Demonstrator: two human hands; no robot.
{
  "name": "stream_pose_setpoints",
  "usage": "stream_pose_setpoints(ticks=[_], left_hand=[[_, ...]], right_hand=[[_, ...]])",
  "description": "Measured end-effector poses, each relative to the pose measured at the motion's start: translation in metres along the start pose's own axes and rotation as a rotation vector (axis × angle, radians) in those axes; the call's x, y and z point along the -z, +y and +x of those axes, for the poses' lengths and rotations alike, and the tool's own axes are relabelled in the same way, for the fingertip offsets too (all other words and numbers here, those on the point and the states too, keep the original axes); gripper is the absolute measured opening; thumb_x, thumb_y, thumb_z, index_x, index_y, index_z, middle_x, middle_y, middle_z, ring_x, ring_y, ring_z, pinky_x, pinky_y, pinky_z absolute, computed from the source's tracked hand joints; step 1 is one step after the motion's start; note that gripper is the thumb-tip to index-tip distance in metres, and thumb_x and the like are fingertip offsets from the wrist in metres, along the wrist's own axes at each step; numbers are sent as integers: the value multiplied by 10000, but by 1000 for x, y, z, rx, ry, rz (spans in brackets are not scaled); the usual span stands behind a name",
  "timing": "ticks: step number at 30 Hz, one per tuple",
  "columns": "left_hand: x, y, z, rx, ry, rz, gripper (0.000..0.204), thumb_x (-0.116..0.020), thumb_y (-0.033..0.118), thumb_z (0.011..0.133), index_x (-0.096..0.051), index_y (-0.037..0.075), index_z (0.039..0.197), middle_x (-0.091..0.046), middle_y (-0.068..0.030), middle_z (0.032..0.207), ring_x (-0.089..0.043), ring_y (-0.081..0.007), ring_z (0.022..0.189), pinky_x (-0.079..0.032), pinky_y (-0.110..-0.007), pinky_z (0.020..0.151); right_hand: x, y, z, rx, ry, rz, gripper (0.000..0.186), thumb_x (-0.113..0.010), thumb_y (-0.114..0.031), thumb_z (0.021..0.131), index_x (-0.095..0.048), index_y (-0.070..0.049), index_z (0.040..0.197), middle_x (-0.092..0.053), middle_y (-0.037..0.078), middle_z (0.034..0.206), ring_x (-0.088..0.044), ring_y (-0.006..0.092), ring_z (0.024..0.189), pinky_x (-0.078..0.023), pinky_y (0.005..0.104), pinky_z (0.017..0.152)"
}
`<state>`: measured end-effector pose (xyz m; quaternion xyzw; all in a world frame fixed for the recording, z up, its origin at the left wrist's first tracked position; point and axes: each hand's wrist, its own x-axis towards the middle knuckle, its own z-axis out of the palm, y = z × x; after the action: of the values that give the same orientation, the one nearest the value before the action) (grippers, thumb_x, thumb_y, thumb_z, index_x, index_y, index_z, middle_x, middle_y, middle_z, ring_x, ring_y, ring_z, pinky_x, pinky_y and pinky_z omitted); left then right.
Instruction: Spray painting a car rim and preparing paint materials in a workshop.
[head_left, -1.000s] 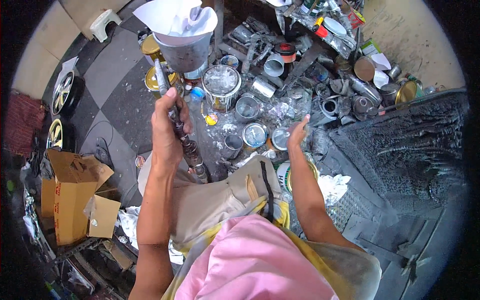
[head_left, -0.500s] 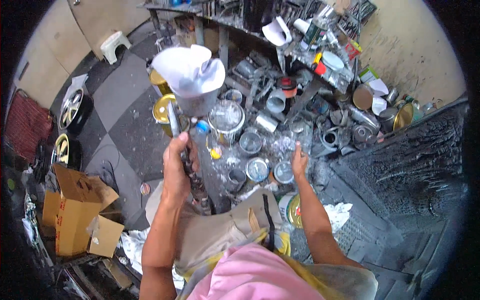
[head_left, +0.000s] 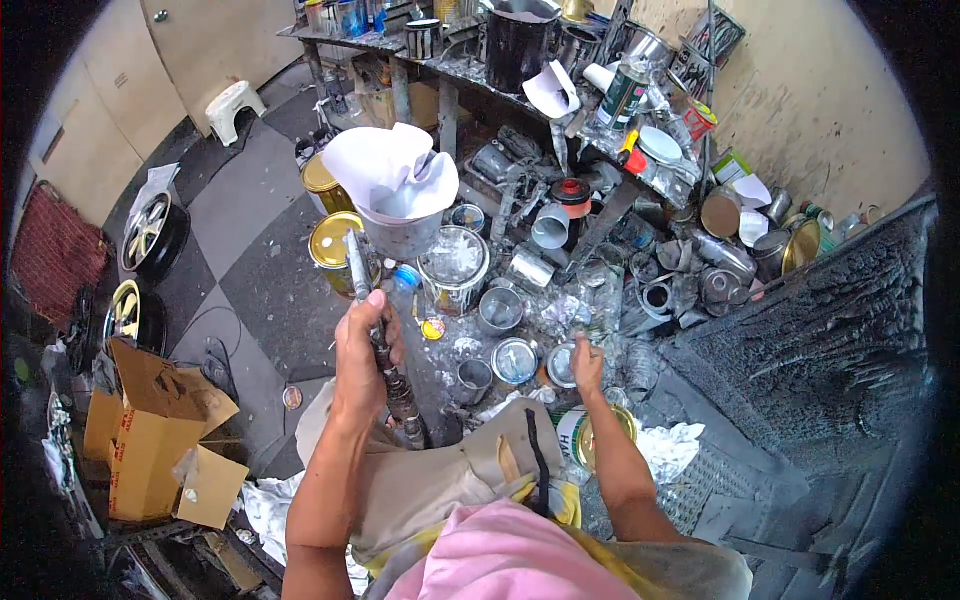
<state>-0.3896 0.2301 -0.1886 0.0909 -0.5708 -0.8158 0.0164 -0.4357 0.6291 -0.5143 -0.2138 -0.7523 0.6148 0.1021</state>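
A long paint-crusted rod (head_left: 402, 405) with a pale, narrow tip leans upward through my left hand (head_left: 362, 350), whose fingers wrap round it. Its lower end comes down over my trousers. My right hand (head_left: 588, 366) is closed beside a small round can (head_left: 562, 366) with a pale top; anything inside its fingers is too hidden to make out. Just left of that can are another round can (head_left: 515, 360) and a dark grey cup (head_left: 474, 378). Farther off stand a clear cup (head_left: 501, 310), a paint-smeared bucket (head_left: 453, 262) and a tub (head_left: 402, 236) with white paper in its mouth.
Gold-lidded cans (head_left: 338, 240) stand at the left of the cluster. A cluttered bench (head_left: 440, 68) runs along the back, cups and bottles heaped below. An open cardboard box (head_left: 150, 440) and wheel rims (head_left: 150, 235) lie left. A large can (head_left: 608, 432) sits by my right forearm.
My right hand has drawn back toward me and slightly left, to beside the small round can. The rod stays in my left hand, its tip a little lower in view.
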Motion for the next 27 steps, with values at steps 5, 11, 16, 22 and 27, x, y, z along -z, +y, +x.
stream_pose_setpoints(ticks=[5,11,16,22,27], left_hand=[[1,-2,-2,16,6,-18,426,-618,514,953,-487,123,843,-460,9,692,-458,-106,564,-373,-263,531],[-11,-4,2,60,-2,-22,428,-574,546,949,-485,144,833,-430,21,663,-437,-116,539,-361,-273,534],[-2,-1,2,-2,37,-69,392,-601,476,968,-514,118,834,-466,6,660,-459,-111,538,-366,-267,504],[-2,-3,3,29,-29,-5,408,-556,538,968,-504,138,902,-432,17,694,-413,-111,571,-345,-267,540],[-2,-8,4,23,3,-23,415,-563,533,965,-517,124,913,-435,16,684,-423,-114,553,-338,-268,530]], right_hand=[[6,-21,4,22,-58,-164,586,-584,-397,1014,-428,-109,528,-419,-49,517,-384,85,473,-276,324,462],[2,42,58,150,492,-164,532,-588,-384,980,-568,45,666,-526,50,601,-470,204,591,-410,449,638],[-4,22,26,46,247,277,484,-599,-384,989,-571,-43,647,-521,-5,633,-436,135,553,-359,350,541],[27,-30,-10,-31,-43,-42,499,-549,-363,1038,-545,-85,623,-489,-41,619,-395,78,563,-296,322,511],[15,-30,18,52,74,-39,459,-569,-363,1007,-583,-63,660,-489,-28,619,-443,100,599,-332,336,521]])
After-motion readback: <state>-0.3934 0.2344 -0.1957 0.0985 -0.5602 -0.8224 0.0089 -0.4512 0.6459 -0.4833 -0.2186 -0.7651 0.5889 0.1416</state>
